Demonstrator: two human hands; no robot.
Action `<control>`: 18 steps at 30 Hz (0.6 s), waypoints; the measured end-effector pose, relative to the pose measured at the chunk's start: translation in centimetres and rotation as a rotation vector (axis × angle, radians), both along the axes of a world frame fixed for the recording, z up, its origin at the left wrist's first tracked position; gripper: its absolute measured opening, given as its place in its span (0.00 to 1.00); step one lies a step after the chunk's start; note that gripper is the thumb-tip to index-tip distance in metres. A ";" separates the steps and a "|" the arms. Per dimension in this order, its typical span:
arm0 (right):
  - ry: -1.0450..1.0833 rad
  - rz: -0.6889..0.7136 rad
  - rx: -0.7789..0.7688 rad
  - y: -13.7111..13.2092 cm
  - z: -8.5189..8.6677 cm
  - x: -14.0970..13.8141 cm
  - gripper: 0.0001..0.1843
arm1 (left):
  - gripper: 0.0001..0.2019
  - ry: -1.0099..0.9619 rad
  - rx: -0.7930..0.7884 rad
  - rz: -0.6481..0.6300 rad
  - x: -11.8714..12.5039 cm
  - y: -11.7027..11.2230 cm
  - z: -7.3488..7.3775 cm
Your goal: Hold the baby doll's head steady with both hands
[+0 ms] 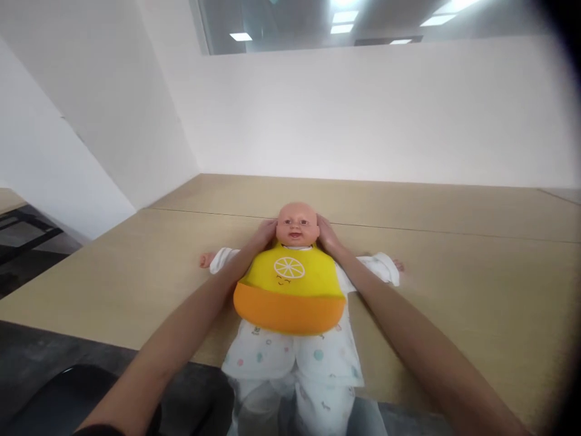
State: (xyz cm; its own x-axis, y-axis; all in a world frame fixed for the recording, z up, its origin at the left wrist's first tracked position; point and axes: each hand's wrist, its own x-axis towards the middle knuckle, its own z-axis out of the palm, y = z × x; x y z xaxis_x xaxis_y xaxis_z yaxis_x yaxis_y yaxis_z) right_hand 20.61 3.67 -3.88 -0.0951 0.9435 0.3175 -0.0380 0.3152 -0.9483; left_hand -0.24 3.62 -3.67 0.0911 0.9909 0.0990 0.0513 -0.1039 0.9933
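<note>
A baby doll lies on its back, arms spread, in white clothes with small coloured prints. Over its chest is a yellow bib with a white citrus slice drawn on it and an orange pocket along the bottom. My left hand is against the left side of the doll's head, by the bib's neckline. On the opposite side, my right hand touches the head near the ear. The fingers of both hands go behind the head and neck and are hidden, as are the bib's ends there.
The doll rests on a light wooden table, its legs reaching over the front edge. A white wall with a window rises behind. A dark chair stands at the lower left.
</note>
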 end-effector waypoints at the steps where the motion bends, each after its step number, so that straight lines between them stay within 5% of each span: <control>1: -0.008 0.000 -0.026 -0.2 0.3 0.0 0.24 | 0.17 0.021 0.021 -0.002 -0.1 0.0 0.0; 6: -0.142 -0.027 -0.104 -0.6 0.4 0.4 0.21 | 0.16 0.068 0.051 -0.043 -0.2 -0.5 0.5; 18: -0.463 -0.233 -0.088 -0.4 1.1 1.4 0.14 | 0.16 0.300 -0.017 0.108 -0.4 -0.9 1.1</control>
State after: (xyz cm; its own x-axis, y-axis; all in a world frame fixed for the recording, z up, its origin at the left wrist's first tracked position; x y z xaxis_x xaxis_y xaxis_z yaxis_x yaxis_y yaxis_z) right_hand 22.02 3.23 -2.81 0.0090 0.9775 0.2106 0.4531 0.1838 -0.8723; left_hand -0.62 2.75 -2.61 0.0082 0.9977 0.0670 0.3522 -0.0656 0.9336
